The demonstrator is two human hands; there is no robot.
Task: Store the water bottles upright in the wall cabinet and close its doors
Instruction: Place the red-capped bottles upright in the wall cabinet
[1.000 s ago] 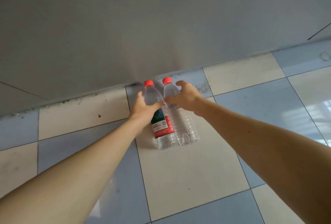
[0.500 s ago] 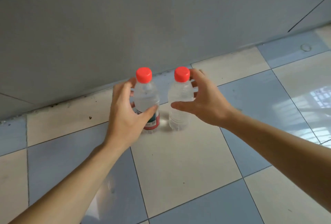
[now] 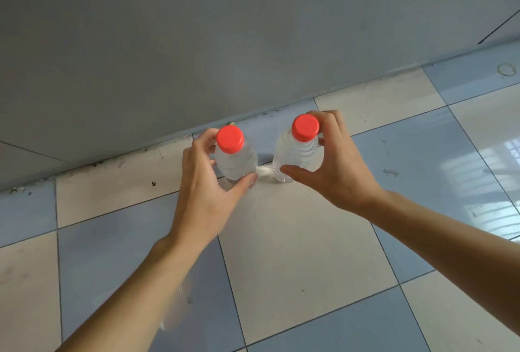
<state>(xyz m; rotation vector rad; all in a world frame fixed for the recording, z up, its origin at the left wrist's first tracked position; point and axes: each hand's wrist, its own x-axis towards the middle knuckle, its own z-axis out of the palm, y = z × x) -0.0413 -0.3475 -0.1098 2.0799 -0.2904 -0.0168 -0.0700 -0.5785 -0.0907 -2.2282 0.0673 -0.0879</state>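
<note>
Left hand (image 3: 202, 191) grips left bottle (image 3: 235, 160), right hand (image 3: 334, 166) grips right bottle (image 3: 298, 154), both upright above the tiled floor (image 3: 295, 253) near the wall (image 3: 225, 42); smooth plastic could slip from these one-handed grips while carrying.

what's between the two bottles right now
Nothing. In the head view only bare pale floor tile shows in the gap between the left bottle, gripped by the left hand, and the right bottle, gripped by the right hand.
</note>
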